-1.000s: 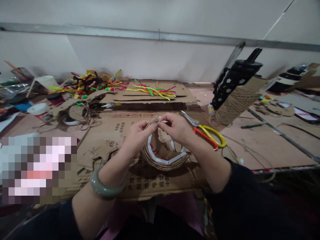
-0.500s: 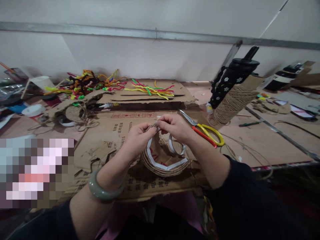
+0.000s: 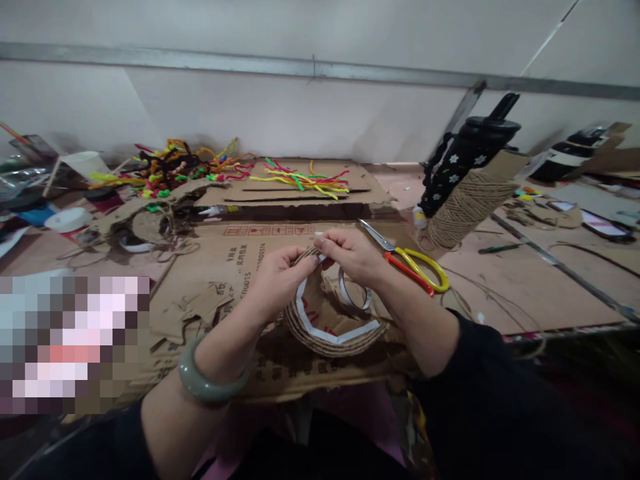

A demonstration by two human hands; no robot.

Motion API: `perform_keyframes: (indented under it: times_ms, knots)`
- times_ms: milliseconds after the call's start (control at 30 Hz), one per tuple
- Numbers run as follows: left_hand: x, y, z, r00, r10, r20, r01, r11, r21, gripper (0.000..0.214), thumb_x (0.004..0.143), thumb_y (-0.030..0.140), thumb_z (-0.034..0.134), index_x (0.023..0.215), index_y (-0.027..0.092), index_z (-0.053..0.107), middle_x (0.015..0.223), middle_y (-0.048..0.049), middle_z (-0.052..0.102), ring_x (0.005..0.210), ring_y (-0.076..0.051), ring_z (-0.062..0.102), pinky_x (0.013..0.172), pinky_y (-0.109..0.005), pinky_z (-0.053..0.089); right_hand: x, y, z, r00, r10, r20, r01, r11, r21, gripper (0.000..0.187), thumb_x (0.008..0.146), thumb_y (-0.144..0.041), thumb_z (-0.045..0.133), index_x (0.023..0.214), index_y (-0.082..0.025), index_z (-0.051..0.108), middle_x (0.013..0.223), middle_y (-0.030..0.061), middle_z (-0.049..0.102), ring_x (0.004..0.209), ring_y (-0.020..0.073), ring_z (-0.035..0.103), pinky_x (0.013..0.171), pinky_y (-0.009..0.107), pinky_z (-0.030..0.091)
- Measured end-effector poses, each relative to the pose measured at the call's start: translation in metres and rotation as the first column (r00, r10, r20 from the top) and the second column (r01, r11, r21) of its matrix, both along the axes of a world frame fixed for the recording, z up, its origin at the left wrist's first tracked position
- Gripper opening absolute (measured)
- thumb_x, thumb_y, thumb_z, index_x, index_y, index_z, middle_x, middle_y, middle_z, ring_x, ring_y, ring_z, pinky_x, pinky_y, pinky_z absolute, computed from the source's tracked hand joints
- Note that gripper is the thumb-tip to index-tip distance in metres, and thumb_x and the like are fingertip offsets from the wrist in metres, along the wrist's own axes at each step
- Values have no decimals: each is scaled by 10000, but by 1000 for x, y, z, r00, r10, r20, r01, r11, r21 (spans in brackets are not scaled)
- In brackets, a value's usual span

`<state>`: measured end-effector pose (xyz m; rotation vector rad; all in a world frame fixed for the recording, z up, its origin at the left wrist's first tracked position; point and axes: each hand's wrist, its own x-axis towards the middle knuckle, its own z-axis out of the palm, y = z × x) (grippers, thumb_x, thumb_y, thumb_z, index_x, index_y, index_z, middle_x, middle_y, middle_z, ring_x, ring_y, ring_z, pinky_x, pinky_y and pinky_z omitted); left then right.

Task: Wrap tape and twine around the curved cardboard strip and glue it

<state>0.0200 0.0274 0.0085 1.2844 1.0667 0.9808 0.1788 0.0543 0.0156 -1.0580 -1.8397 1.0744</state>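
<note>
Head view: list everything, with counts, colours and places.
Corded ring: one, brown, white lining, both hands
Tape roll: one, white, beside right wrist
Scissors: one, red-yellow handles, right
Twine spool: one, tan, right
Bottles: two, black, right
Phone: one, pale screen, far right
Fuzzy stems: many, multicoloured, back
Cup: one, white, back left
Jars: several, blue and red, left
Cardboard: several, brown, table middle
Rail: one, grey, wall
Bangle: one, green, left wrist
Sleeves: two, dark, bottom
Left hand: one, bare, gripping ring
Right hand: one, bare, gripping ring

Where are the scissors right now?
In the head view, the scissors lie right of centre, just to the right of the right hand, with the twine spool farther right and beyond them.
</note>
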Motion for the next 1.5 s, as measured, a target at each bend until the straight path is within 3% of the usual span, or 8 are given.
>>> perform_keyframes:
  times_ms: [367,467,567,667,933,1300,1400,1500]
  knots:
    - [-4,10,-3,984,149,102,-141,986,-87,257,632,361,729,653,161,570,502,44,561,422,-69,454,422,-188,337,37,23,4,923,-301,238,246,940,235,287,862,-373,506,942,-141,656,856,69,683,758,162,583,704,286,435]
    - [-5,12,-2,979,163,120,-150,982,-114,270,610,363,748,638,159,574,483,49,555,407,-70,454,412,-186,344,72,21,11,744,-423,517,305,904,300,296,870,-382,510,978,-166,680,899,79,713,790,188,615,686,287,426]
    - [-3,13,0,975,173,138,-153,977,-146,287,578,372,770,620,159,583,462,52,548,391,-71,451,401,-190,358,107,8,9,359,-437,825,346,883,317,340,906,-413,447,1051,-216,682,974,86,722,838,236,648,672,307,431]
    - [-3,14,1,968,168,185,-138,977,-162,319,540,397,797,635,159,607,487,42,579,407,-80,479,416,-201,401,129,-9,-1,262,-369,892,340,900,272,329,892,-401,492,1005,-179,706,996,129,714,884,270,660,720,329,456]
    - [-4,15,3,970,193,146,-162,966,-203,272,563,354,781,652,162,609,464,41,573,375,-81,470,390,-192,373,137,-28,-28,361,-361,860,322,913,248,409,860,-370,540,1172,-127,647,1124,183,678,1054,322,626,896,381,459]
    - [-4,14,2,951,265,160,-236,955,-177,206,501,271,703,629,158,589,488,14,613,416,-113,531,425,-205,397,136,-58,-20,698,-570,434,561,812,163,652,794,-392,566,1369,-118,427,904,67,673,691,151,636,622,248,526]
    - [-4,14,1,942,264,208,-237,961,-146,213,515,284,711,639,154,598,515,5,637,435,-116,544,456,-222,434,119,-79,-13,834,-449,321,440,892,105,692,766,-408,595,1389,-164,418,802,22,641,614,144,593,591,269,519]
    - [-3,14,2,933,277,231,-252,959,-130,215,520,279,719,645,153,597,508,7,637,422,-111,533,451,-221,432,99,-89,-9,844,-320,431,288,947,140,559,770,-347,571,1302,-180,538,948,65,687,796,190,651,734,308,540]
